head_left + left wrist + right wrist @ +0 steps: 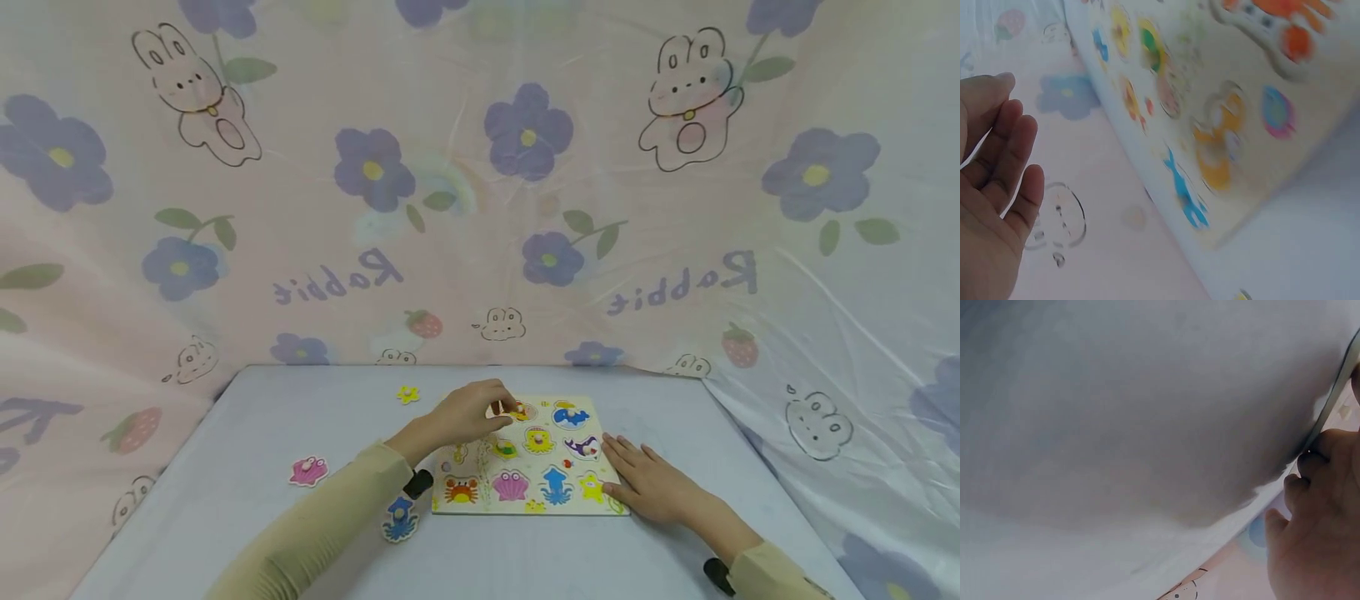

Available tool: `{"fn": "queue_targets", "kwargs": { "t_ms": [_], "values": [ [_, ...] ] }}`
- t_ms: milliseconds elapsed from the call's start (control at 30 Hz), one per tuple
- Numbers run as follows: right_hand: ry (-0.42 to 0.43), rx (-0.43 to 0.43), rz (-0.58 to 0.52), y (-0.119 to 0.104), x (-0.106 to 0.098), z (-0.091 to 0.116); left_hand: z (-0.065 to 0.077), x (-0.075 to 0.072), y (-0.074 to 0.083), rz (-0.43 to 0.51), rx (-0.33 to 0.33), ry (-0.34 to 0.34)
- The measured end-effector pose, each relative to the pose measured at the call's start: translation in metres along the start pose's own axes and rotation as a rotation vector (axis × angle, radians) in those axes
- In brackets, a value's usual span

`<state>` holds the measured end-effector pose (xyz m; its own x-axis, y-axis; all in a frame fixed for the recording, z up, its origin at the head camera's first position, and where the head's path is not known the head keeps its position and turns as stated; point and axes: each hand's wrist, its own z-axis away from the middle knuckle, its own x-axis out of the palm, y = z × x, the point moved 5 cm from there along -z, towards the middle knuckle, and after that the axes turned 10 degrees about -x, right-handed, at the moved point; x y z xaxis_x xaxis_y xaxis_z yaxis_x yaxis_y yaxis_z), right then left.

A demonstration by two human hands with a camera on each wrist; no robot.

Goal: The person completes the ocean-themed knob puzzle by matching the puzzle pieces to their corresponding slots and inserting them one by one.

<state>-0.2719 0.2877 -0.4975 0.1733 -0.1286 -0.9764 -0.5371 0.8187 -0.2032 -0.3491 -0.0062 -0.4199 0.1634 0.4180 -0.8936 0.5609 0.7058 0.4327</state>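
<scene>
My left hand (472, 412) hovers over the back left of a pale wooden puzzle board (495, 508), hiding that corner. In the left wrist view the same hand (997, 169) has loosely bent fingers, with nothing visible between them. Fingers extended, my right hand (660, 487) lies along the board's right edge, thumb by its front right corner. The right wrist view catches those fingers (1319, 456) against the board's edge. An orange crab piece (461, 490), a yellow octopus piece (538, 440) and a blue whale piece (572, 415) sit on the board. A pink shell picture (511, 485) and blue squid picture (556, 486) show at its front.
Three loose pieces lie on the white table (247, 433), left of the board: a yellow star (408, 394) at the back, a pink shell (309, 472) farther left, and a blue squid (400, 520) near my left forearm. A printed rabbit-and-flower curtain (450, 283) hangs behind.
</scene>
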Motion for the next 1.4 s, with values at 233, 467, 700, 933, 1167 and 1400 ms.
{"fn": "queue_targets", "kwargs": {
  "t_ms": [233, 467, 700, 933, 1167, 1400],
  "values": [
    [0.017, -0.014, -0.004, 0.001, 0.001, 0.0, 0.042, -0.02, -0.036, 0.024, -0.022, 0.045],
    [0.033, -0.022, 0.0, 0.0, -0.003, 0.001, 0.079, -0.032, -0.068, 0.018, -0.088, 0.08],
    [0.031, -0.03, -0.006, -0.001, -0.004, 0.001, 0.118, -0.037, -0.1, 0.038, -0.147, 0.065],
    [0.03, -0.029, -0.001, 0.0, -0.003, 0.0, 0.161, -0.037, -0.13, 0.057, -0.201, 0.069],
    [0.022, -0.026, -0.015, 0.0, -0.002, 0.0, 0.194, -0.037, -0.147, 0.061, -0.228, 0.06],
    [0.028, -0.028, -0.01, 0.002, -0.001, 0.0, 0.212, -0.034, -0.159, 0.055, -0.25, 0.062]
  ]
}}
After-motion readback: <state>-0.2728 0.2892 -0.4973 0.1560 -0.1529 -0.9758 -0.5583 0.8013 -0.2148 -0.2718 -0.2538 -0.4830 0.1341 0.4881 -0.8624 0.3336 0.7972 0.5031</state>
